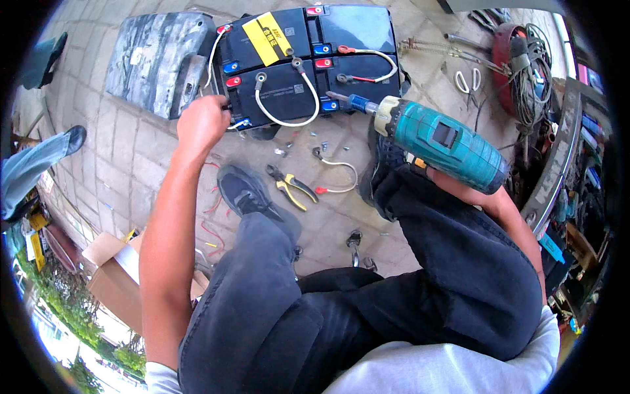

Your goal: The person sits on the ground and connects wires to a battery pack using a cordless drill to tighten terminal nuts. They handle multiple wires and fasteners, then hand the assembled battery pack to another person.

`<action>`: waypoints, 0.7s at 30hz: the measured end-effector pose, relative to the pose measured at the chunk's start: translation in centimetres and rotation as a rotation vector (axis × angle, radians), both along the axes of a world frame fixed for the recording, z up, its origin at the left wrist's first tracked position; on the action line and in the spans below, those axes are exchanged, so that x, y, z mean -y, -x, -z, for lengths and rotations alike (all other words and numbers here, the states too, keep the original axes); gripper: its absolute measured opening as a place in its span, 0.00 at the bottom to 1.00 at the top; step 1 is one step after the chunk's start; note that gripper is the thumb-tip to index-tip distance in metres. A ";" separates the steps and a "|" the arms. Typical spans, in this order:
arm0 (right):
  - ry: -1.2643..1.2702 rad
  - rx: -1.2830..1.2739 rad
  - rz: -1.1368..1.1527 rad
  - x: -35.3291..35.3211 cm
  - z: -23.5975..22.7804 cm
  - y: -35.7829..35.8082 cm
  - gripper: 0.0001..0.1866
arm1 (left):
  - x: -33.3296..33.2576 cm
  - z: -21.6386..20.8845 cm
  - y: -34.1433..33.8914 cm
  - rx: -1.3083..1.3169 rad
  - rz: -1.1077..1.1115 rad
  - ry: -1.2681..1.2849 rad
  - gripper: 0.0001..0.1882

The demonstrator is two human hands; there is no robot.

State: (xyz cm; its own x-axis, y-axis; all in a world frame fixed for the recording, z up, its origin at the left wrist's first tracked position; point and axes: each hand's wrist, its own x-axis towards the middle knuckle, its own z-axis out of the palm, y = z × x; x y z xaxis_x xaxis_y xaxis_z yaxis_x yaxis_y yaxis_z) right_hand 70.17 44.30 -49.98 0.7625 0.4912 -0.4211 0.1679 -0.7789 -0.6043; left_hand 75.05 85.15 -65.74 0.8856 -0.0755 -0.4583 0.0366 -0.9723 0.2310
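My left hand [203,121] is closed at the near left corner of a block of black batteries [275,88]. Its fingers pinch something small and dark that I cannot make out, beside a blue terminal [243,123]. In my right hand [459,187] is a teal cordless drill [446,138], gripped from below. The drill's blue socket bit [359,102] points left, its tip close to the blue terminal on the near right battery. White jumper cables with ring ends lie over the batteries, one looping [289,123] across the near left one.
On the paving between my feet lie yellow-black pliers [292,187], a loose short cable [341,164] and several small bolts. A scuffed grey cover [157,62] stands left of the batteries. White-handled scissors [467,82] and a red bowl of wires [518,72] are right. Another person's legs [39,164] show left.
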 end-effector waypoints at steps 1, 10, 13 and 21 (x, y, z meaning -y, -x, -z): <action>0.014 0.037 -0.044 0.3 0.4 0.1 0.16 | 0.1 0.0 -0.7 -0.066 0.006 -0.032 0.13; -0.033 0.034 -0.006 1.4 1.2 0.8 0.14 | 0.1 2.4 -3.4 -0.121 0.141 -0.133 0.11; -0.069 0.016 -0.012 1.6 1.5 0.6 0.14 | 0.3 2.6 -2.8 -0.088 0.096 -0.144 0.10; -0.122 0.039 -0.008 2.4 2.1 1.0 0.15 | 0.1 3.2 -1.5 0.001 0.162 -0.169 0.12</action>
